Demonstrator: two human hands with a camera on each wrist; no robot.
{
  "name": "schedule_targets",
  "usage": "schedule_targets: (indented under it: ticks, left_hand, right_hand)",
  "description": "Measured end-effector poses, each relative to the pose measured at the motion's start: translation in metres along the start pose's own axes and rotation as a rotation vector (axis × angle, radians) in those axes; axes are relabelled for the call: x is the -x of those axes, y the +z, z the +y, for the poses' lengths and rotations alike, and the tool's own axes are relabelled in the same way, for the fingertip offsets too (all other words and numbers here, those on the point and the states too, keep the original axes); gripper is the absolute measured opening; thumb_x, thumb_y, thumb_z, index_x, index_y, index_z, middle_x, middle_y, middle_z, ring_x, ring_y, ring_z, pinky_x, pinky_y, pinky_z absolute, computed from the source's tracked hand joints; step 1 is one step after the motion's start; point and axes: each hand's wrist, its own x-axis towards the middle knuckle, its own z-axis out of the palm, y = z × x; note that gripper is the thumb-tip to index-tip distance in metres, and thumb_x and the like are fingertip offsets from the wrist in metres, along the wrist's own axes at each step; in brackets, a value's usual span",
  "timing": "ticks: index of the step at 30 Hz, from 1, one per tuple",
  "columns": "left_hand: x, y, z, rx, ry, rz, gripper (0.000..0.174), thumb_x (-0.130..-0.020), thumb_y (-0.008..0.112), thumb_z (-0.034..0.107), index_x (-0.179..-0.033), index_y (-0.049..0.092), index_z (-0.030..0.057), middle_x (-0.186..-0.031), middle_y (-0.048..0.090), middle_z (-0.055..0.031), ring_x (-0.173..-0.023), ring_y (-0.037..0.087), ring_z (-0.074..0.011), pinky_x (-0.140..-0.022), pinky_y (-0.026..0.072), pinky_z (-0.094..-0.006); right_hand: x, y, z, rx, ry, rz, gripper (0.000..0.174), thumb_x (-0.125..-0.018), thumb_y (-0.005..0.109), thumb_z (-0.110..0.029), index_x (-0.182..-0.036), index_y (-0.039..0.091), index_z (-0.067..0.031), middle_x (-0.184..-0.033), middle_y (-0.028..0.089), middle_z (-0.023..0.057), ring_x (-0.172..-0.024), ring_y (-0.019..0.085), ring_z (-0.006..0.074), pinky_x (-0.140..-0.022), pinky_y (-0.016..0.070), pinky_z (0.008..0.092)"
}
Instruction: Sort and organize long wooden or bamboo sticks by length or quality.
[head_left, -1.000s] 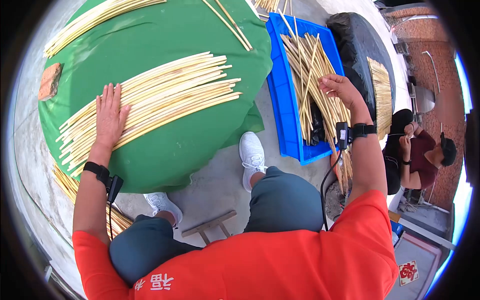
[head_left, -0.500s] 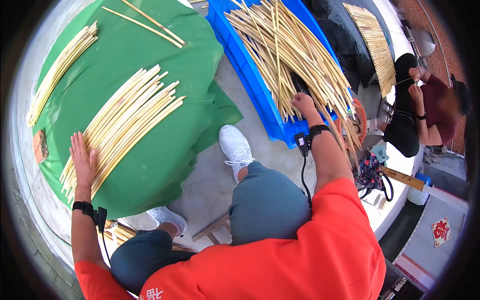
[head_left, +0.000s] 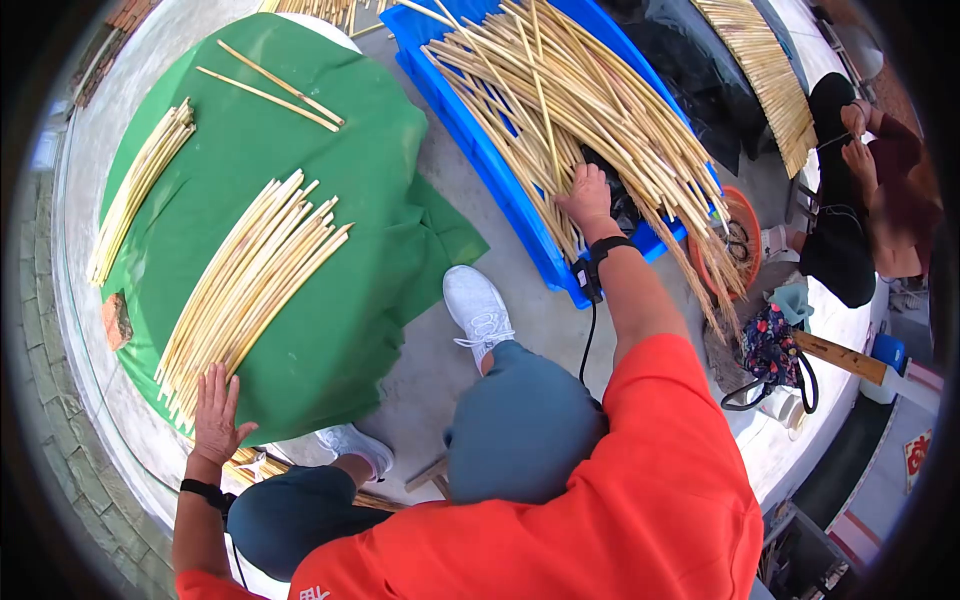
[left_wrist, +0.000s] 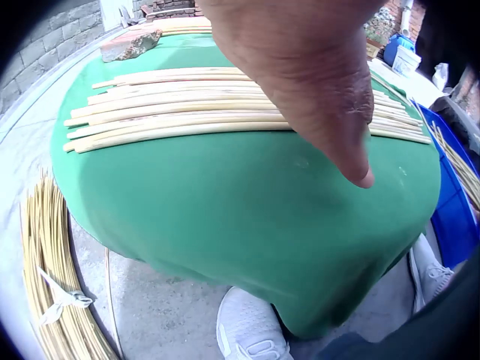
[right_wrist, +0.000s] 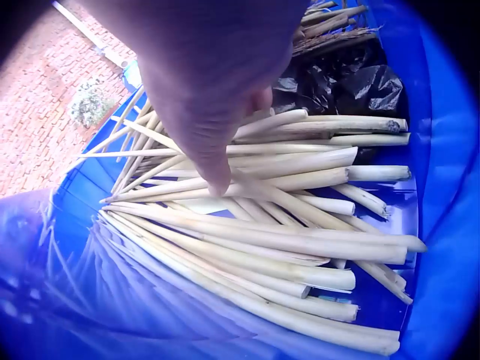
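Black plastic lies beside stalks in the blue crate.

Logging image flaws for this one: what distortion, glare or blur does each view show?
Head: fisheye distortion, black corners, the pale stalks looking bowed, the ground at lower right washed out; left wrist: darkened corners, the left hand looming large and slightly soft; right wrist: bluish haze over the lower left, the right hand dark against brighter stalks.

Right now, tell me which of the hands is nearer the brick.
Left. The left hand is by the stick ends on the green cloth, near the brick; the right hand is farther off, at the blue crate.
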Motion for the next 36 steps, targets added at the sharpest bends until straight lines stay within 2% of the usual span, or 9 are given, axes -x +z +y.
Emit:
schedule_targets:
  ticks: [1,8,13,18,20,22,25,29,36]
  left_hand:
    - [0.003,0.003,0.004,-0.005,0.046,0.023,0.099,-0.064,0.073,0.042,-0.142,0.026,0.0039,-0.148,0.020,-0.0250,-0.138,0.019,-0.0423,-0.113,0.0138,-0.0555]
    - [-0.001,0.017,0.035,-0.008,0.146,-0.039,0.095,-0.060,0.077,0.034,-0.139,0.033,0.0037,-0.145,0.029,-0.0227,-0.137,0.024,-0.0380,-0.113,0.0183,-0.0515]
    - [-0.005,0.015,0.040,0.054,0.148,-0.060,0.087,-0.062,0.074,0.031,-0.135,0.038,0.0021,-0.144,0.032,-0.0221,-0.135,0.029,-0.0365,-0.113,0.0217,-0.0484]
    - [-0.008,0.015,0.038,0.070,0.163,-0.037,0.088,-0.058,0.075,0.030,-0.134,0.040,0.0025,-0.143,0.033,-0.0217,-0.135,0.030,-0.0365,-0.112,0.0248,-0.0471]
    - [-0.007,0.016,0.038,0.082,0.167,-0.024,0.089,-0.057,0.076,0.030,-0.134,0.040,0.0027,-0.143,0.033,-0.0215,-0.135,0.030,-0.0364,-0.112,0.0258,-0.0465]
    - [-0.007,0.018,0.038,0.109,0.149,-0.041,0.090,-0.056,0.076,0.029,-0.134,0.040,0.0028,-0.144,0.033,-0.0213,-0.135,0.030,-0.0362,-0.112,0.0264,-0.0455]
    - [-0.007,0.020,0.038,0.116,0.143,-0.046,0.090,-0.055,0.076,0.028,-0.134,0.040,0.0031,-0.144,0.033,-0.0209,-0.135,0.030,-0.0360,-0.112,0.0261,-0.0452]
    - [-0.006,0.023,0.037,0.121,0.141,-0.041,0.091,-0.055,0.077,0.029,-0.134,0.040,0.0031,-0.144,0.032,-0.0209,-0.135,0.030,-0.0359,-0.112,0.0259,-0.0452]
    - [-0.006,0.025,0.038,0.125,0.134,-0.055,0.090,-0.056,0.076,0.028,-0.134,0.040,0.0025,-0.144,0.032,-0.0218,-0.135,0.029,-0.0361,-0.112,0.0258,-0.0453]
  right_hand:
    - [-0.002,-0.002,-0.002,0.022,0.031,-0.035,0.067,-0.064,0.079,-0.036,-0.115,0.050,-0.0044,-0.113,0.049,0.0138,-0.109,0.047,0.0339,-0.091,0.0431,0.0449]
    - [0.000,0.002,-0.005,-0.011,0.037,-0.006,0.071,-0.067,0.077,-0.036,-0.124,0.046,-0.0061,-0.119,0.048,0.0135,-0.114,0.045,0.0333,-0.091,0.0428,0.0456]
    - [-0.016,0.007,-0.011,-0.005,-0.026,-0.038,0.051,-0.070,0.073,-0.028,-0.112,0.055,-0.0034,-0.114,0.051,0.0150,-0.112,0.047,0.0347,-0.091,0.0438,0.0453]
    - [-0.034,0.036,-0.009,-0.023,0.009,0.021,0.024,-0.074,0.064,-0.017,-0.093,0.060,-0.0017,-0.100,0.062,0.0196,-0.098,0.058,0.0378,-0.088,0.0474,0.0417]
    - [-0.032,0.030,-0.009,-0.050,-0.056,0.031,0.024,-0.077,0.060,-0.018,-0.092,0.059,0.0012,-0.094,0.064,0.0234,-0.091,0.061,0.0393,-0.084,0.0482,0.0442]
    - [-0.031,0.028,-0.006,-0.175,0.101,-0.057,0.027,-0.080,0.057,-0.020,-0.093,0.057,0.0041,-0.093,0.062,0.0281,-0.090,0.061,0.0414,-0.083,0.0480,0.0474]
    - [-0.030,0.033,0.000,-0.218,0.100,-0.096,0.028,-0.082,0.054,-0.021,-0.094,0.055,0.0038,-0.093,0.062,0.0287,-0.088,0.060,0.0439,-0.082,0.0472,0.0502]
    - [-0.018,0.025,0.001,-0.257,0.077,-0.113,0.027,-0.082,0.055,-0.019,-0.099,0.054,0.0020,-0.097,0.061,0.0281,-0.091,0.059,0.0440,-0.083,0.0465,0.0502]
    - [-0.007,0.011,0.007,-0.306,-0.142,0.104,0.036,-0.081,0.060,-0.021,-0.113,0.058,-0.0050,-0.103,0.062,0.0209,-0.098,0.058,0.0388,-0.085,0.0472,0.0439]
